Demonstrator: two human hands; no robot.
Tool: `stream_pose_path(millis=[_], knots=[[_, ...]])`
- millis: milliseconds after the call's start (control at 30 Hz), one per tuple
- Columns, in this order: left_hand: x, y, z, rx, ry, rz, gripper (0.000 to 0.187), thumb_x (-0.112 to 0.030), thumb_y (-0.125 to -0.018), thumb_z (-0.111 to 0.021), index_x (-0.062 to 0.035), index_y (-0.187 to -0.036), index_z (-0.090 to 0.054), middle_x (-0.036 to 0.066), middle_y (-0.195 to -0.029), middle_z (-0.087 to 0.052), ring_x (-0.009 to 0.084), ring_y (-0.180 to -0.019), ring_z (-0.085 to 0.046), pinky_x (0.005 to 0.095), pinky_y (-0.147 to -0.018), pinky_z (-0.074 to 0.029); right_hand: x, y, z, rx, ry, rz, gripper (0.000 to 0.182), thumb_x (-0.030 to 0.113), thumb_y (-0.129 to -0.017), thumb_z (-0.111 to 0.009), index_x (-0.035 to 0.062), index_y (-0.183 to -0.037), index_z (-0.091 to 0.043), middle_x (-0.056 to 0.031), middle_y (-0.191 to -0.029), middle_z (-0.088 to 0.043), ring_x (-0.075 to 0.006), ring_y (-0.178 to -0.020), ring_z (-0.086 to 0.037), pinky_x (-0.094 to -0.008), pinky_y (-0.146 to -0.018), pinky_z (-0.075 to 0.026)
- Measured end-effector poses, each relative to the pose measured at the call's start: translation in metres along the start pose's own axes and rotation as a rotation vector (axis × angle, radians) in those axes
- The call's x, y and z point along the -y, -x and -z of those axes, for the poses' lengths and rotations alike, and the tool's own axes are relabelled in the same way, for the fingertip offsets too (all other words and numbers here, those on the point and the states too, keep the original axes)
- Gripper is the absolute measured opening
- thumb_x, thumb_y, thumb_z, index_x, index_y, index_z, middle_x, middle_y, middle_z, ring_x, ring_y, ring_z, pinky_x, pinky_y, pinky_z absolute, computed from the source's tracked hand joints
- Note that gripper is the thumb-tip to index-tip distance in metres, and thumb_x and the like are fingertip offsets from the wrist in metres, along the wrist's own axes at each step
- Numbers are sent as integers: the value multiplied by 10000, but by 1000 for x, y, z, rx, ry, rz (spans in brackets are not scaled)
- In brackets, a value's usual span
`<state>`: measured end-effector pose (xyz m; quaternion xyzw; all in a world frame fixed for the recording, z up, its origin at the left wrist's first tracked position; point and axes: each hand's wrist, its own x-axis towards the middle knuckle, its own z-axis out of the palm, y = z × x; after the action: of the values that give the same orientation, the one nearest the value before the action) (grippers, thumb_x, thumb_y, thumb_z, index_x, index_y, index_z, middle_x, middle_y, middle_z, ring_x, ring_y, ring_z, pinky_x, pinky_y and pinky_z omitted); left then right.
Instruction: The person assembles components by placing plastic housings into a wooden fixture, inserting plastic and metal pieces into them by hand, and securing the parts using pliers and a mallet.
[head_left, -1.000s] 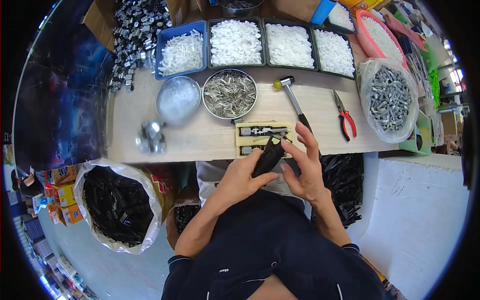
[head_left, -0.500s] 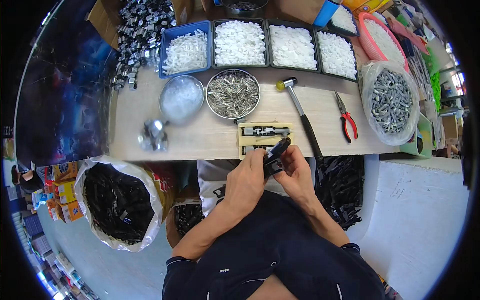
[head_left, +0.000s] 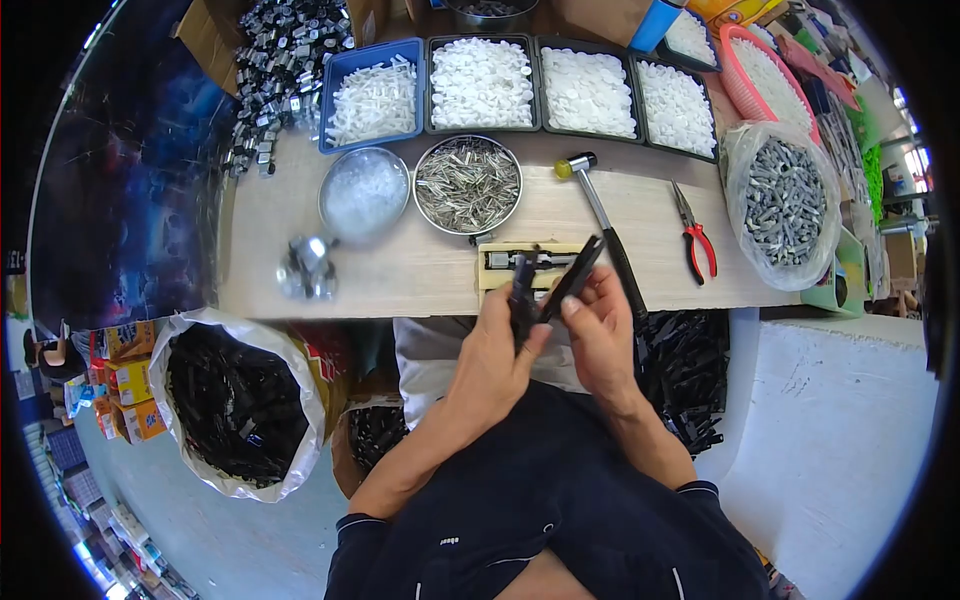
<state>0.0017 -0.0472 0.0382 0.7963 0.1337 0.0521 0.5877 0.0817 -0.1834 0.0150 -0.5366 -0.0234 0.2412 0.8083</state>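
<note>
My left hand is closed around a dark plastic part that stands nearly upright. In my right hand, pinched between thumb and fingers, a long narrow black plastic piece tilts up to the right. The lower ends of the two pieces come close together between my hands. Just beyond them lies a cream-coloured fixture block, partly covered by my hands and the parts. A black and metal assembly rests in its upper slot.
A round bowl of metal pins, a mallet and red-handled pliers lie beyond my hands. Trays of white plastic parts line the back. A bag of grey pieces stands right, a sack of black parts lower left.
The black pieces, held together before, are now apart, one in each hand. My right hand has turned upward with the long piece, and my left hand has shifted slightly.
</note>
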Motion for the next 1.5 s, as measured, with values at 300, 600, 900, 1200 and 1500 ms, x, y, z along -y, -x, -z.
stream_pose_path(millis=[300, 600, 900, 1200, 1500], knots=[[12, -7, 28, -363, 912, 320, 249, -165, -1066, -549, -17, -1256, -486, 28, -864, -522, 98, -673, -495, 223, -478, -372, 36, -46, 10, 248, 1247, 615, 373, 6, -852, -679, 40, -1222, -661, -129, -1110, -647, -312, -999, -628, -407, -894, -501], [42, -12, 48, -432, 1524, 294, 222, -226, -1075, -529, -45, -1202, -550, 22, -844, -453, 107, -655, -414, 221, -430, -331, 22, -59, 13, 362, 1505, 728, 368, 31, -832, -714, 35, -1197, -669, -112, -1139, -647, -304, -1060, -611, -427, -938, -476], [34, -35, 38, -197, 1697, 24, 306, -341, -1096, -471, -42, -1111, -536, 19, -768, -424, 98, -507, -342, 236, -367, -313, 20, -2, -3, 396, 812, 296, 336, 59, -890, -731, -2, -1210, -649, -159, -1141, -669, -306, -1027, -678, -390, -886, -542], [35, -34, 21, -50, 1659, -22, 318, -376, -1097, -470, -61, -1060, -491, 29, -720, -419, 108, -485, -374, 245, -351, -350, 0, 15, -8, 435, 839, 340, 357, 101, -886, -788, -9, -1191, -640, -139, -1066, -675, -281, -890, -683, -355, -760, -556], [21, -33, 14, -607, 1210, 201, 216, -265, -1105, -485, -58, -1146, -530, 92, -931, -628, 160, -785, -633, 310, -729, -567, -18, 26, -3, 190, 565, 113, 211, 7, -910, -734, 13, -1074, -601, -101, -1081, -689, -188, -956, -683, -331, -844, -539]])
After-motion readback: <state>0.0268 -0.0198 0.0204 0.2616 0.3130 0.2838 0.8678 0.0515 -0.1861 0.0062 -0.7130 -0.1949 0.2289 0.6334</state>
